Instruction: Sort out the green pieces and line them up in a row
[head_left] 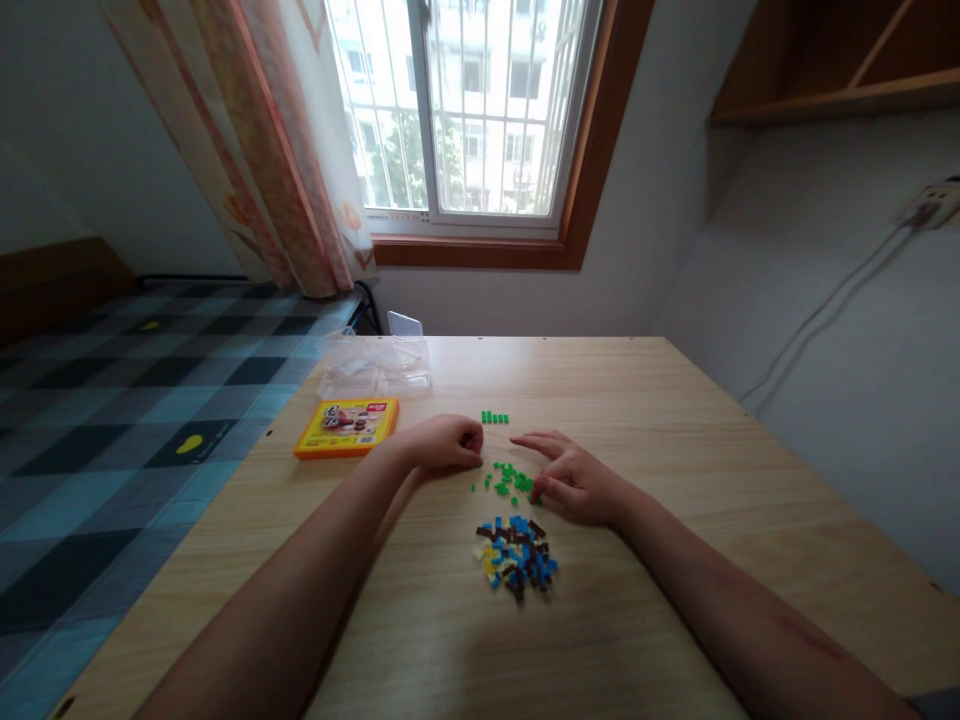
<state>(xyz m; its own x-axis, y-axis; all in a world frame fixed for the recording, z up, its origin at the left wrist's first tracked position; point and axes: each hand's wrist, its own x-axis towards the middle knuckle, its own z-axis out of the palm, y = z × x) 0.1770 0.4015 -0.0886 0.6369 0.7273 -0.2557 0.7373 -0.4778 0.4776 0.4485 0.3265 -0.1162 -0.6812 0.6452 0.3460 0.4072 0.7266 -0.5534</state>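
My left hand [448, 442] rests on the table with its fingers curled closed. Whatever it may hold is hidden. Just beyond it, several green bricks [495, 418] stand in a short row. Opposite, my right hand [576, 480] is open, index finger stretched out to the left and the lower fingers bent down at the edge of a loose pile of small green bricks [510, 480]. Its fingertips touch or nearly touch that pile. Closer to me lies a mixed heap of blue, brown, yellow and cream bricks [517, 555], with neither hand on it.
A yellow-orange box [346, 428] with a printed top lies left of my left hand. Behind it stands a clear plastic container [375, 365] with raised lids. The wooden table [675, 420] meets a bed with a checked cover [247, 340] on the left and a wall on the right.
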